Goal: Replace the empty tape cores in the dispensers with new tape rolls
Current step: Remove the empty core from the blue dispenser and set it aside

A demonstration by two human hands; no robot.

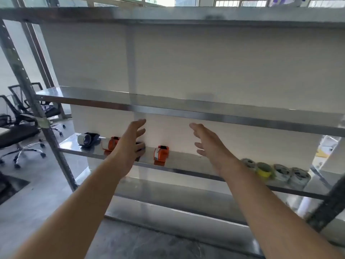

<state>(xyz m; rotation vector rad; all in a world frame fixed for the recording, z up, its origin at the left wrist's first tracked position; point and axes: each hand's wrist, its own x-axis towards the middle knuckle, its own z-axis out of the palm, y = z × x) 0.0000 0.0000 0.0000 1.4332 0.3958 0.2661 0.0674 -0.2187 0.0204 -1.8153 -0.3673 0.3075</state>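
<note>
On a metal shelf (186, 166) stand three tape dispensers: a black one (88, 139) at the far left, an orange one (110, 143) beside it, and another orange one (161, 154) near the middle. Several tape rolls (276, 171) line up at the shelf's right end, one of them yellow (264, 170). My left hand (130, 143) reaches out with fingers spread, held in front of a dark object that it mostly hides. My right hand (208, 142) hovers with fingers straight, to the right of the middle orange dispenser. Neither hand holds anything.
The rack has an upper shelf (186, 107) just above my hands, a top shelf (168, 14) and a lower shelf (168, 200). A perforated upright post (37, 113) stands at the left. Black office chairs (20, 126) stand on the floor at the far left.
</note>
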